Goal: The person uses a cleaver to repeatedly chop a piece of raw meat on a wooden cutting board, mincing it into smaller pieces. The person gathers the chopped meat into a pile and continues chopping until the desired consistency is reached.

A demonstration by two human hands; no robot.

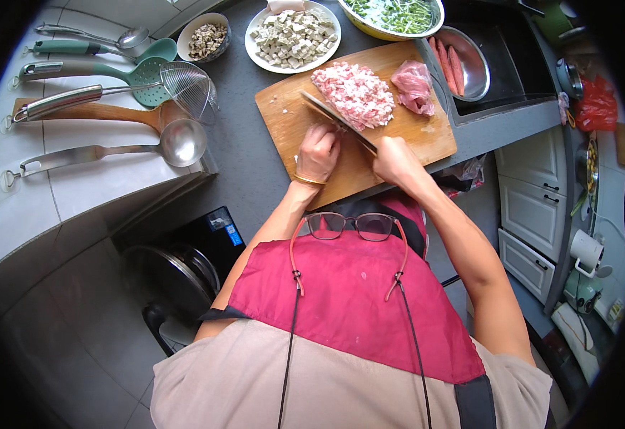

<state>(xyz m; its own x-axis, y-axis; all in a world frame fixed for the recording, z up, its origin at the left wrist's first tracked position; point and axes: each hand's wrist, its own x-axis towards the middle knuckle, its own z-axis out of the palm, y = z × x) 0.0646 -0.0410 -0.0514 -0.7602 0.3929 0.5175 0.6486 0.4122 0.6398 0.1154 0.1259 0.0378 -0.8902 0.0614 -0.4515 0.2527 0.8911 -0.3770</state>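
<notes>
My right hand (398, 163) grips the handle of a kitchen knife (339, 117), its blade slanting up and left across the wooden cutting board (339, 182). My left hand (317, 153), a gold-coloured bangle at the wrist, rests on the board with curled fingers close to the blade. Whether anything is pinched under those fingers is hidden. Just beyond the knife lies a heap of diced raw meat (354, 94), pink and white. A larger uncut piece of raw meat (413, 87) sits at the board's right end.
Behind the board stand a bowl of chopped brown food (182, 40), a plate of pale cubes (249, 45) and a bowl of cut greens (436, 24). Carrots (454, 69) lie in a metal bowl (479, 64) by the dark sink (529, 80). Several utensils, including a ladle (183, 142), hang at left.
</notes>
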